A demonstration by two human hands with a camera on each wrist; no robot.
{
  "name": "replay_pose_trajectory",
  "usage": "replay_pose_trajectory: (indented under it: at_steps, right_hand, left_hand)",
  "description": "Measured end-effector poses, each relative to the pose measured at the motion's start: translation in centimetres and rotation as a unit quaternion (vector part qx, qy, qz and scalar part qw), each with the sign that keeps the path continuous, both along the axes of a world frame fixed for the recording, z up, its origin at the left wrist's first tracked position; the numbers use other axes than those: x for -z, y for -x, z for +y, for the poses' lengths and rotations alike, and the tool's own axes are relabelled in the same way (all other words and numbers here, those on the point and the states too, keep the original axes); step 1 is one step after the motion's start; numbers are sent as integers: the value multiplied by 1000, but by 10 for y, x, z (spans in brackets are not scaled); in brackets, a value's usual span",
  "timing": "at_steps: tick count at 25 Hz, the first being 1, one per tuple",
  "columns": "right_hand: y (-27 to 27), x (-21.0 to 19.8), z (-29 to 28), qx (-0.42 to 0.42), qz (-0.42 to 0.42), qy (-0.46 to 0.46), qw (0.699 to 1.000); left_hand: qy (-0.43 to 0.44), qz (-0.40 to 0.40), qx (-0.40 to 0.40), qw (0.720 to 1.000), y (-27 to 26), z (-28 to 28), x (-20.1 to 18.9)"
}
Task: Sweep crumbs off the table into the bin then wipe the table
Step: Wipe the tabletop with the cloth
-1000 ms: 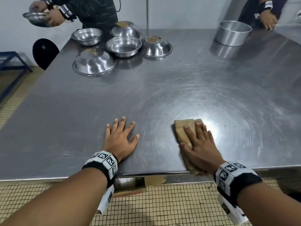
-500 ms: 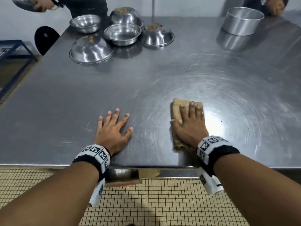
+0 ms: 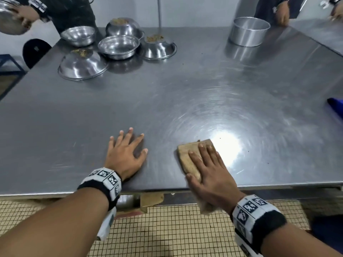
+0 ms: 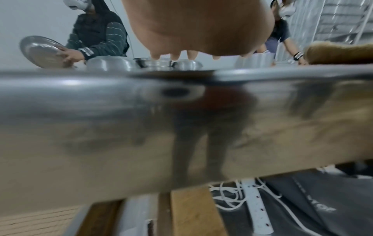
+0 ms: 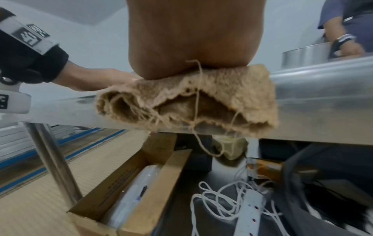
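Observation:
My right hand lies flat with straight fingers on a folded brown cloth, pressing it onto the steel table near the front edge. The cloth's near end hangs frayed over that edge under my palm. My left hand rests flat, fingers spread, on the bare table to the left of the cloth; only its palm shows in the left wrist view. A few dark crumbs lie to the right of the cloth.
Several steel bowls, some upside down with crumbs on top, stand at the back left. A round steel tin sits back right. Other people's hands work at the far edge. A blue object lies at the right. Under the table: cardboard box, power strip.
My right hand slid the cloth away from the front edge, then back toward it, so its end overhangs again. The left hand stayed flat in place.

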State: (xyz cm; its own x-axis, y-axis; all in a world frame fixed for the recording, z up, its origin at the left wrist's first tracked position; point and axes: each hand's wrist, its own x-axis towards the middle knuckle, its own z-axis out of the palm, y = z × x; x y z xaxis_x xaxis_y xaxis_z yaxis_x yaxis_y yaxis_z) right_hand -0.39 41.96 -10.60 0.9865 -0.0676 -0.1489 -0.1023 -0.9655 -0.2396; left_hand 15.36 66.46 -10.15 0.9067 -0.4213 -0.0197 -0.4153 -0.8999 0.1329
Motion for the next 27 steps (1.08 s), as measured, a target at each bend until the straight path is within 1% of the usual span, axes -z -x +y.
replay_pose_trajectory:
  at_steps: [2, 4, 6, 8, 10, 12, 15, 17, 22, 24, 27]
  right_hand:
    - [16, 0, -34, 38, 10, 7, 999]
    - [27, -1, -72, 85, 13, 14, 996]
    - [32, -1, -109, 142, 12, 14, 990]
    - [31, -2, -142, 201, 16, 7, 979]
    - [20, -3, -165, 237, 27, 5, 971]
    - [4, -3, -174, 257, 39, 2, 966]
    - [-24, -4, -168, 280, 39, -4, 959]
    - [-41, -6, -156, 260, 37, -8, 965]
    - [-67, -5, -101, 138, 28, -13, 990]
    - [-62, -2, -78, 84, 24, -7, 996]
    - [-34, -3, -59, 29, 16, -9, 999]
  left_hand:
    - [10, 11, 20, 1000, 7, -44, 0]
    - [3, 23, 25, 999, 12, -82, 1]
    - [-15, 41, 20, 999, 16, -106, 5]
    - [-26, 45, 10, 999, 18, -117, 8]
    - [-27, 40, 5, 999, 18, -120, 12]
    - [-23, 39, 2, 999, 17, -120, 13]
    - [-16, 41, -3, 999, 18, -120, 12]
    - [-14, 42, -4, 999, 18, -121, 12]
    - [-10, 41, -5, 999, 17, -121, 14]
    - [-8, 38, -8, 999, 18, -121, 15]
    - [-6, 38, -5, 999, 18, -121, 14]
